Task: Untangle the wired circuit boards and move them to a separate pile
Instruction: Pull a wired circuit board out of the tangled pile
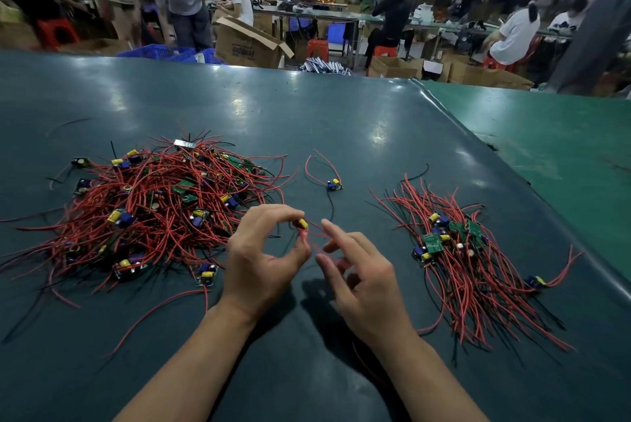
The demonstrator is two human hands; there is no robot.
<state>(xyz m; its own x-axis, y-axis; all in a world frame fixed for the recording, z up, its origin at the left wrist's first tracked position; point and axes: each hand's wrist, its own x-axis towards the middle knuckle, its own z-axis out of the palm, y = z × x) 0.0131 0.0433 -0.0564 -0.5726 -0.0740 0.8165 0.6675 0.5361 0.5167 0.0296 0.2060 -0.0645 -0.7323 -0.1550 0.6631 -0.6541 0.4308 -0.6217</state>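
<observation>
1. A dark green desk (341,107) fills most of the view, with a lighter green sheet (546,134) lying over its right edge.
2. The tangled pile (153,206) of wired circuit boards spreads over the left half of the desk, red and black leads splaying toward the left edge.
3. The separate pile (467,261) lies toward the right edge, its red leads running roughly alongside one another toward the near edge.
4. The left hand (263,257) is near the desk's middle, just beside the tangled pile; thumb and forefinger are curled into a ring and pinch the held circuit board (302,223), of which only a yellow part shows.
5. The right hand (358,271) is just beside the left; its fingers (336,233) are loosely spread and touch the board's red wires (312,240). Whether they grip the wires I cannot tell.
6. A single circuit board (334,184) lies alone between the two piles, farther from the near edge than the hands, with its red leads curving away.
</observation>
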